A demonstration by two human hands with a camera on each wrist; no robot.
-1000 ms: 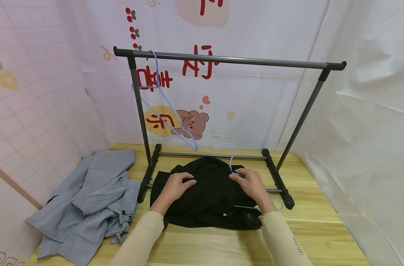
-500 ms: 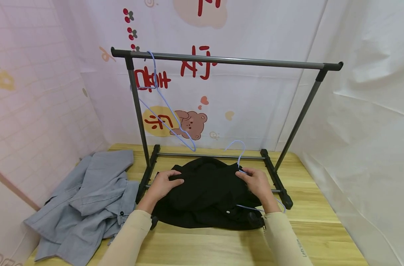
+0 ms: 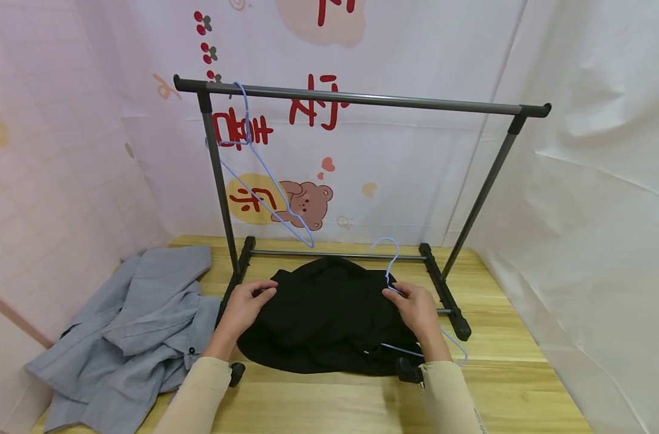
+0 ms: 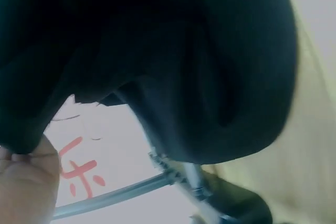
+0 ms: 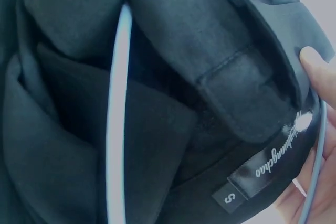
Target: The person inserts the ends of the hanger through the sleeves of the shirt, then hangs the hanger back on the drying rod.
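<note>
A black garment (image 3: 329,307) is spread between both hands at the front of the rack. My left hand (image 3: 247,308) pinches its upper left edge, with thumb and fingertips on the cloth. With my right hand (image 3: 418,310), I pinch its upper right edge together with a blue wire hanger (image 3: 393,259). The hanger's hook stands up above the cloth, and one end sticks out to the right past my wrist. In the right wrist view a brand label (image 5: 262,166) and a size tag (image 5: 229,198) show inside the garment. Folds hide part of the hanger.
A dark metal clothes rack (image 3: 362,98) stands behind the garment, with a second blue hanger (image 3: 267,170) on its left end. A grey-blue garment (image 3: 140,325) lies crumpled at the left of the wooden table (image 3: 318,404). A printed white sheet (image 3: 416,48) backs the table.
My left hand has moved left with the garment's edge, and the right hand slightly right with the hanger. The cloth between them is now wider and smoother. The view has turned slightly.
</note>
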